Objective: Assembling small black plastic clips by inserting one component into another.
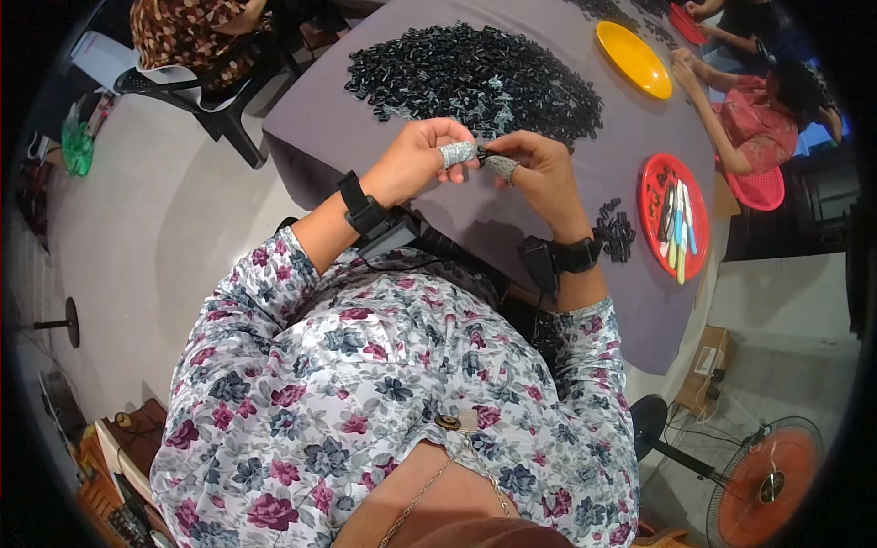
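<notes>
My left hand and my right hand meet above the near part of the table, just this side of a large heap of small black pieces. Between their fingertips is a small black piece, pinched from both sides; its exact shape is too small to tell. Both thumbs are wrapped in a silvery, patterned covering. Bands with dark boxes sit on both wrists. Right of my right wrist lies a smaller group of black pieces.
A red plate at the right holds slim, colored-handled tools and dark bits. Farther back is a yellow plate. Other people sit at the far right and far left. A black chair stands left, an orange fan lower right.
</notes>
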Available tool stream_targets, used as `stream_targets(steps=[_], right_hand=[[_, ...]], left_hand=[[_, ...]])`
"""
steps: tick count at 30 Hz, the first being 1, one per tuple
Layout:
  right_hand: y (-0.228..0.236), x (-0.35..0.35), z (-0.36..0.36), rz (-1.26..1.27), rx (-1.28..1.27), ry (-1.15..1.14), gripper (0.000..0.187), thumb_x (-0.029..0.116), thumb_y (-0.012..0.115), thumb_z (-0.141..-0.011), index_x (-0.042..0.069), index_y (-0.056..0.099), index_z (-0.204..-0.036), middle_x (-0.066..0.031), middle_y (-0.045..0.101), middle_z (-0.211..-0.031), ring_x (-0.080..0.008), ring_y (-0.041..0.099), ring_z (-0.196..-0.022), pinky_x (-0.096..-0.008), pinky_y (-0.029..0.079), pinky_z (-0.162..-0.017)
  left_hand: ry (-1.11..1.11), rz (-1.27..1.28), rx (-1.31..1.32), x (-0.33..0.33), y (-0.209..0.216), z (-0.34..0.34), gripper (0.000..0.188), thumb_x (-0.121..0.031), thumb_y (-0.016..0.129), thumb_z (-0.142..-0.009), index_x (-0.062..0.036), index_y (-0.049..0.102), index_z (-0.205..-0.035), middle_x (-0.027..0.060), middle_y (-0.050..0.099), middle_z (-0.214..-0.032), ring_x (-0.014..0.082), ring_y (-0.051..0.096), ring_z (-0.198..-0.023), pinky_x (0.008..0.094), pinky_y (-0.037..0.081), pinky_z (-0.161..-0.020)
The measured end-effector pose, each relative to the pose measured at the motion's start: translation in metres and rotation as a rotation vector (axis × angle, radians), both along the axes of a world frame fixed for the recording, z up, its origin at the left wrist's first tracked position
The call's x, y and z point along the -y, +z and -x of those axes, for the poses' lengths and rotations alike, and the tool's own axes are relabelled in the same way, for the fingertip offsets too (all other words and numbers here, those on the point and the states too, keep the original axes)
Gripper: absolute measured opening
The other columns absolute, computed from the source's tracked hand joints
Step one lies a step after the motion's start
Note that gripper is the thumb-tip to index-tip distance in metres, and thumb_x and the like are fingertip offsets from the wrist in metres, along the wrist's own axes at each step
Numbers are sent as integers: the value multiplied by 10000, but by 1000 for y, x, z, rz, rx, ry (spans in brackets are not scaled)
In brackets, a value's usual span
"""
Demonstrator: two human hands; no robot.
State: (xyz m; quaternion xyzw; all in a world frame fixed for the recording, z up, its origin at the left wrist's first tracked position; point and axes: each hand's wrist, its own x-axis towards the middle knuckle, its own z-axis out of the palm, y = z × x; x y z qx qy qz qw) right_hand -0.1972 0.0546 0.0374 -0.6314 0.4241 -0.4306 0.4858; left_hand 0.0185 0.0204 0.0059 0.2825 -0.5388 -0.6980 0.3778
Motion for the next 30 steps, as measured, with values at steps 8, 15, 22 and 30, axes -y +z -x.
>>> stream_targets(steps=[8,15,22,30], right_hand=[[-1,-1,-1,-19,-11,25,183,-61,628,-859,-32,678,-1032,-51,706,-904,-90,648,-752,-225,523,-648],[-1,-2,-3,-11,16,34,202,-46,644,-863,-25,654,-1063,-53,705,-935,-92,656,-809,-226,528,-672],[0,-2,3,-43,56,-8,189,-28,648,-872,-29,652,-1061,-56,699,-973,-101,667,-857,-227,535,-703],[1,-2,3,-21,-34,44,196,-53,630,-862,-34,654,-1055,-60,702,-955,-102,668,-842,-229,538,-722]], left_hand=[[-32,10,-4,0,0,0,128,-144,609,-976,-41,632,-1048,31,711,-886,54,634,-690,168,453,-584],[-24,6,30,0,-2,4,133,-143,615,-972,-38,632,-1053,34,713,-879,58,634,-671,171,453,-580],[-5,7,2,1,3,3,121,-137,610,-974,-38,639,-1036,41,719,-879,60,633,-666,175,461,-578],[-14,30,52,-2,0,5,122,-142,618,-970,-47,644,-1040,32,718,-875,52,623,-659,177,454,-576]])
